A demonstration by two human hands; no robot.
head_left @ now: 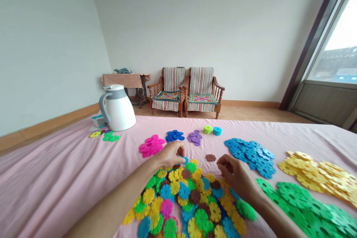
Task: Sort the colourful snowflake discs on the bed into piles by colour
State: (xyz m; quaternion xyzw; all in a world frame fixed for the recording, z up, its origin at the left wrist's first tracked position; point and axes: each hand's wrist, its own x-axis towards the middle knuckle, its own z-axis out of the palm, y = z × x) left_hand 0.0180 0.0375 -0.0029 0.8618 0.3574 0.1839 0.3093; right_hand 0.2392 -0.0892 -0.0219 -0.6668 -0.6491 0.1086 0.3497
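Observation:
A mixed pile of flower-shaped plastic interlocking discs (183, 191) lies before me on the pink cloth, in yellow, green, light blue, brown and pink. At the pile's far edge, my left hand (171, 154) is closed in a pinch, with a light blue disc (185, 160) at its fingertips. My right hand (235, 173) hovers over the pile's right side, its fingers curled together; what they hold, if anything, is hidden. Between the hands, slightly farther off, lies a single brown disc (210, 157).
Sorted heaps surround the pile: pink (152, 145), dark blue (174, 135), purple (195, 138), blue (251, 154), yellow (320, 174) and green (309, 208). Two short disc stacks, lime (207, 129) and turquoise (217, 131), stand farther back. A white jug (119, 111) stands at the left.

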